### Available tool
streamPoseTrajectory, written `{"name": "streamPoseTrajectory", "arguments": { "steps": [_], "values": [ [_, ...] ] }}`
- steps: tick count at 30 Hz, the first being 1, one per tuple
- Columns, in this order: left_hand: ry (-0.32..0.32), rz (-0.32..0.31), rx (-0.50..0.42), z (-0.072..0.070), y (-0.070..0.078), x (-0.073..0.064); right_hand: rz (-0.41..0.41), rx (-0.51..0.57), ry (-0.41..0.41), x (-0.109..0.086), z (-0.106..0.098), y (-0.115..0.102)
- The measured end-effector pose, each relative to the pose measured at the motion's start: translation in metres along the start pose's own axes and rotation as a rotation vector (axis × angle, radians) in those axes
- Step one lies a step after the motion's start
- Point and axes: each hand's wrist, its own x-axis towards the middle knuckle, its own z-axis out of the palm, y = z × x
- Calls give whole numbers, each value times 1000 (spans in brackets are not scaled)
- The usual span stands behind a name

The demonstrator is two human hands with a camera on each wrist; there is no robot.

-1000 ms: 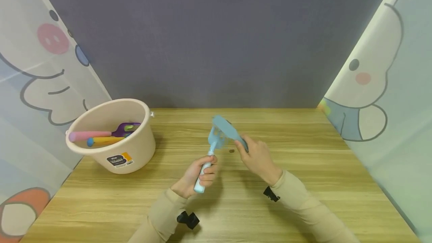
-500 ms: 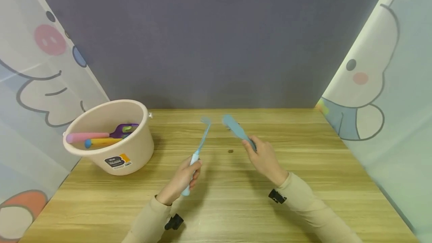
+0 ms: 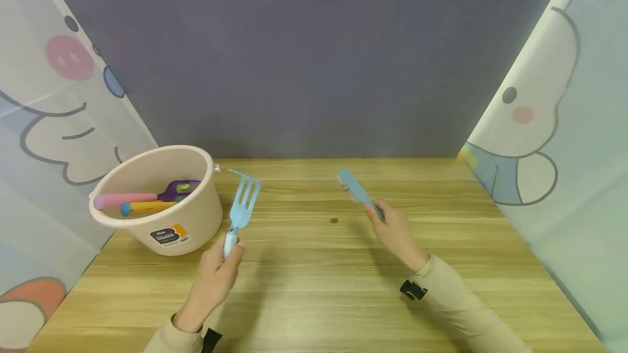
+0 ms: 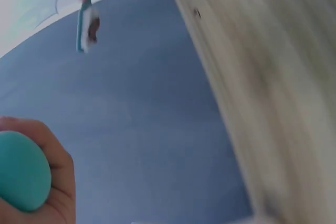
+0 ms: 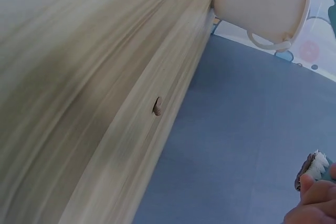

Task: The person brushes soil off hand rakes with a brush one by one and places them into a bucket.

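Note:
My left hand (image 3: 213, 279) grips the pale handle of a light blue hand fork (image 3: 240, 214), its tines pointing up beside the bucket. In the left wrist view, my left fingers curl round the rounded teal end of the handle (image 4: 23, 171). My right hand (image 3: 394, 236) holds a blue brush (image 3: 358, 187) by its handle, right of the table's middle. The right wrist view shows its white bristles (image 5: 317, 167) with a brown clump (image 5: 303, 173) on them. A small brown bit (image 3: 334, 220) lies on the table between the hands.
On the left stands a cream bucket (image 3: 206, 225). Inside it are a pink-handled purple fork (image 3: 130, 199) and a tool with a yellow handle (image 3: 152, 205). A dark panel (image 3: 314, 59) rises behind the wooden table (image 3: 314, 298); printed sheets flank both sides.
The hand fork was at the brush head; my left hand has carried it left to beside the bucket, turning its tines. My right hand has drawn the brush a little to the right.

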Motion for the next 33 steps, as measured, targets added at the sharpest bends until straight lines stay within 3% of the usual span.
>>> {"name": "streamPoseTrajectory", "arguments": {
  "steps": [5, 7, 11, 18, 20, 25, 33],
  "values": [
    [191, 158, 342, -32, 6, -4, 27, 16, -8, -2, -4, 6],
    [224, 187, 443, -47, 9, -5, 34, 11, -18, -3, -6, 8],
    [217, 164, 604, -80, 20, -2, 59, 10, -32, -4, -8, 12],
    [10, 31, 805, -145, 32, 15, 103, 63, -76, -1, -15, 17],
    [-30, 41, 863, -158, 32, 24, 137, 97, -89, -1, -20, 19],
    [-132, 70, 991, -184, 30, 48, 217, 179, -96, -5, -35, 24],
    [-299, -18, 1085, -217, 16, 80, 243, 210, -119, -8, -45, 24]
  ]
}}
